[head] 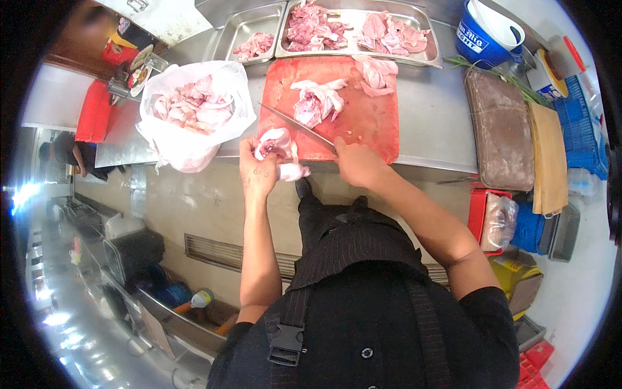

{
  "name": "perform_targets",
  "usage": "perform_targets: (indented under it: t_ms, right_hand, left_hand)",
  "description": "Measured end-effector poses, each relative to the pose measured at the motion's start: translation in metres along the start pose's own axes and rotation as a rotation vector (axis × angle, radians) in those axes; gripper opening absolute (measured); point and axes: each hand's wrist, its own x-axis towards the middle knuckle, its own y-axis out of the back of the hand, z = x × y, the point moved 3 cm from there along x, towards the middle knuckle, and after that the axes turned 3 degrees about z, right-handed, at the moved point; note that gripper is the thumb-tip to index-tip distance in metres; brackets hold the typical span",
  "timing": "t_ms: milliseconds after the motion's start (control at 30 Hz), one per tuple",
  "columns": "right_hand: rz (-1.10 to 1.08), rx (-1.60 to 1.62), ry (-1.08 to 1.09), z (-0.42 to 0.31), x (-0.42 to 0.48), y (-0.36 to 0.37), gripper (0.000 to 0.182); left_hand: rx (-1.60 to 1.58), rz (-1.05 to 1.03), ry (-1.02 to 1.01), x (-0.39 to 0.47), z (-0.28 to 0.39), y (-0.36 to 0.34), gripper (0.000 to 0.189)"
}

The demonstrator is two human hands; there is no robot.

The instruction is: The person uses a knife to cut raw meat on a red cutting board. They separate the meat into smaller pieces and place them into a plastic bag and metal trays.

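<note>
My left hand [257, 170] grips a piece of raw chicken [287, 151] at the near left edge of the red cutting board [369, 129]. In my right hand [358, 163] is the handle of a kitchen knife [301, 127], its blade pointing left and away across the board. Beyond the blade lies another raw chicken piece [316, 104] with cut flesh showing. Pale flattened chicken [376, 75] rests at the board's far right corner. Left of the board stands a white plastic bag [194, 150], open at the top, with raw chicken pieces [194, 107] inside.
Steel trays [432, 61] with cut meat line the back of the steel counter [432, 121]. A blue bucket [478, 46] stands at the back right, near a brown board [500, 131] and spring onions [529, 85]. One person [116, 41] is at far left, another [80, 153] below.
</note>
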Motion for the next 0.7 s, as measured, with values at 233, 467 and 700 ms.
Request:
perform_targets:
  t_ms: [233,467,700]
  right_hand:
    - [0.062,-0.088,-0.178,0.048,-0.034,0.041,0.036]
    - [0.224,0.037,-0.23,0.065,-0.057,0.041,0.036]
    - [0.181,0.194,-0.256,0.055,-0.099,0.035,0.037]
  left_hand:
    - [-0.325,0.003,-0.142,0.029,-0.025,-0.002,0.037]
    - [-1.199,-0.152,-0.107,0.044,0.001,-0.067,0.084]
    - [0.082,0.084,-0.383,0.038,-0.067,-0.078,0.081]
